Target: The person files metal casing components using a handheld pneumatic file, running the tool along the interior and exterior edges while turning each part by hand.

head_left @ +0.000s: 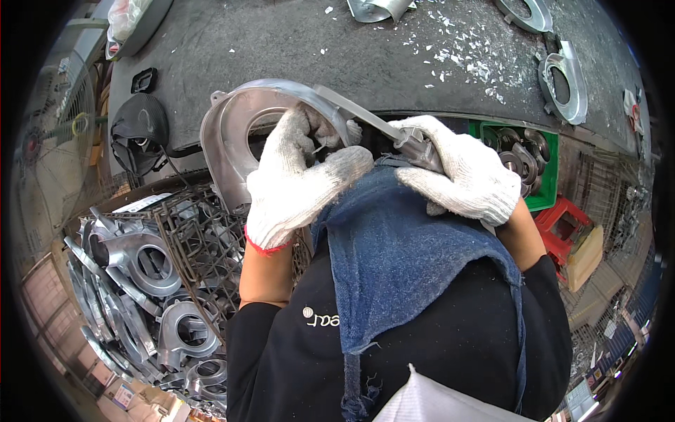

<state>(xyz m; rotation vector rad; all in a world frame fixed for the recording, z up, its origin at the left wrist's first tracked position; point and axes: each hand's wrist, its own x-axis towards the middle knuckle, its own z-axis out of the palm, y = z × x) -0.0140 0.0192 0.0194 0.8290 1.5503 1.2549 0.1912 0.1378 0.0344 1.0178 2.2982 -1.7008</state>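
Note:
Both my hands wear white knit gloves. My left hand (pixel 295 179) grips the rim of a grey cast-metal housing (pixel 232 126) with a round opening, held upright against a blue denim cloth (pixel 401 253) on my lap. My right hand (pixel 457 172) is closed on the handle of a flat metal file (pixel 358 116), whose blade lies across the housing's upper edge. The housing's lower part is hidden behind my left glove.
A dark grey workbench (pixel 295 49) strewn with metal chips lies ahead, with more castings (pixel 562 84) at its right. A wire basket (pixel 162 281) of similar housings stands at my left. A green crate (pixel 545 176) of parts and red stool (pixel 562 225) sit right. A fan (pixel 53 133) is far left.

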